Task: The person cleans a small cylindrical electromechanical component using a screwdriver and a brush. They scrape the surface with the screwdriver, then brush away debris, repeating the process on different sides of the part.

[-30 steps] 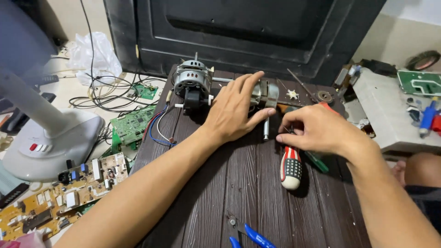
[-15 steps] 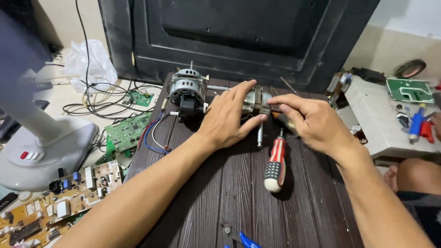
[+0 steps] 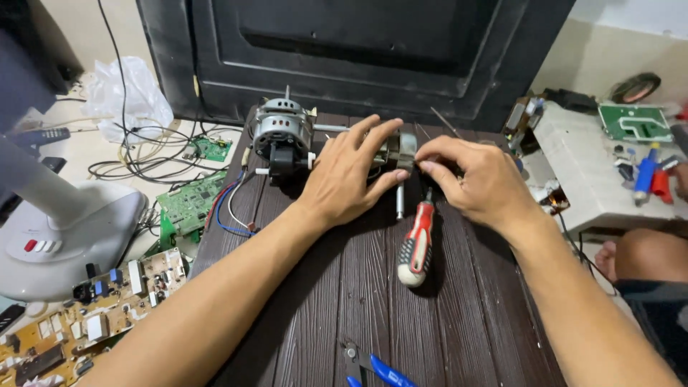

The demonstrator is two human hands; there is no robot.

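Left grip lies flat and spread over a metal part beside the motor; right grip pinches that part. Screwdriver rests on the dark bench between them.

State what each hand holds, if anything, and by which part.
The left hand lies over the motor part, pressing on top. The right hand pinches at its right edge; what the fingertips grip cannot be told.

Even soft light, sharp, wide-angle edges.

Head camera looks steeply down, close over the dark table.
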